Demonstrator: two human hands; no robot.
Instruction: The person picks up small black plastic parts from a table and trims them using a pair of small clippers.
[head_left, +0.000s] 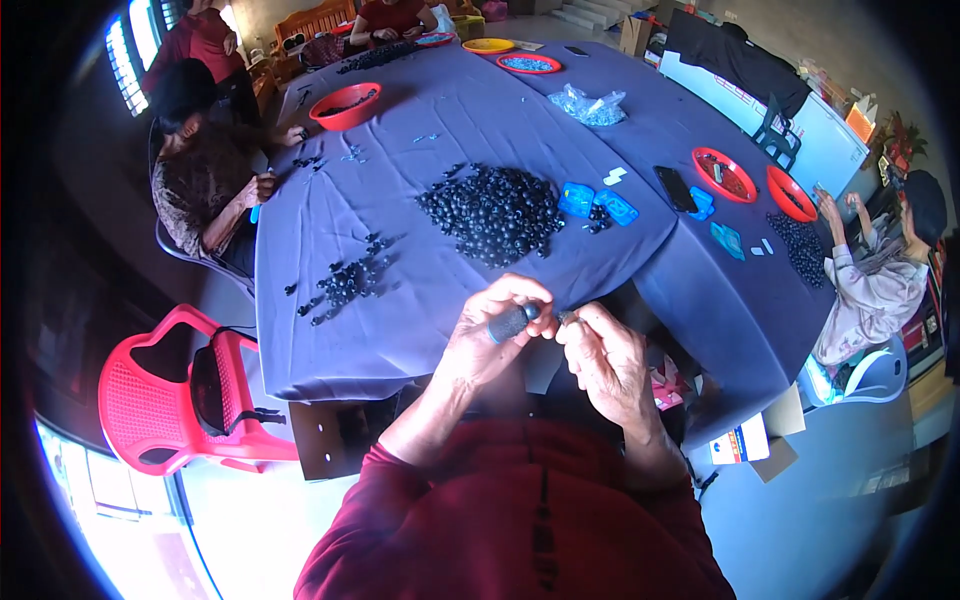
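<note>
Just past the table's near edge, my left hand (476, 338) pinches a small round black piece (531, 311). A dark grey sleeve (508, 325) covers its thumb. Close beside it, my right hand (610, 365) has thumb and fingers pressed together around a tiny dark bit (566, 318), too small to name. Beyond both hands lies a large heap of small black round parts (490, 215). A looser scatter of similar black parts (350, 282) is to its left. Two small blue plastic boxes (577, 199) rest at the heap's right.
The table's dark cloth (330, 365) hangs over its near edge. On it are red bowls (345, 107), a bag of clear pieces (588, 105) and a phone (675, 188). A pink chair (165, 395) stands left. People sit at left (205, 190) and right (880, 280).
</note>
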